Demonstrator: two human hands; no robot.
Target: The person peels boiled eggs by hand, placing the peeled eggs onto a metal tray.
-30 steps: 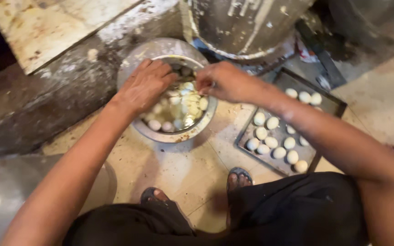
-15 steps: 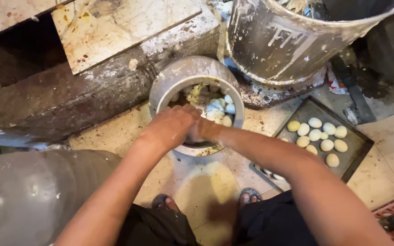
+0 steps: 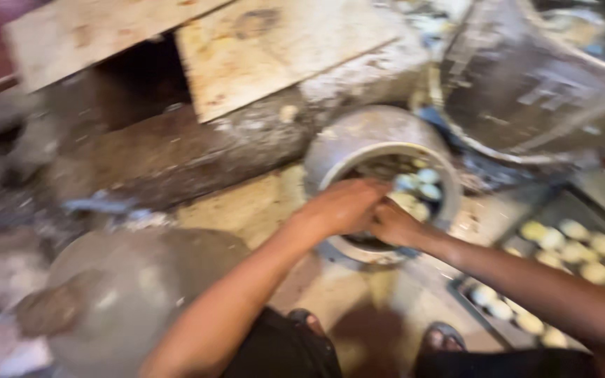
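Observation:
A round metal pot (image 3: 358, 133) stands on the floor with pale eggs (image 3: 420, 185) inside it. My left hand (image 3: 344, 205) and my right hand (image 3: 395, 224) meet over the pot's near rim, touching each other, with fingers curled down into the pot. The picture is blurred, so I cannot make out whether either hand holds an egg.
A dark tray (image 3: 481, 318) holding several pale eggs (image 3: 582, 241) lies on the floor at the right. A big metal vessel (image 3: 526, 91) stands behind the pot. A grey domed vessel (image 3: 127, 294) sits at the lower left. Wooden boards (image 3: 274, 49) lie at the back. My sandalled feet (image 3: 442, 339) are below.
My hands have come together from apart over the eggs to the pot's near rim. The view has swung left, so the pot and tray sit further right.

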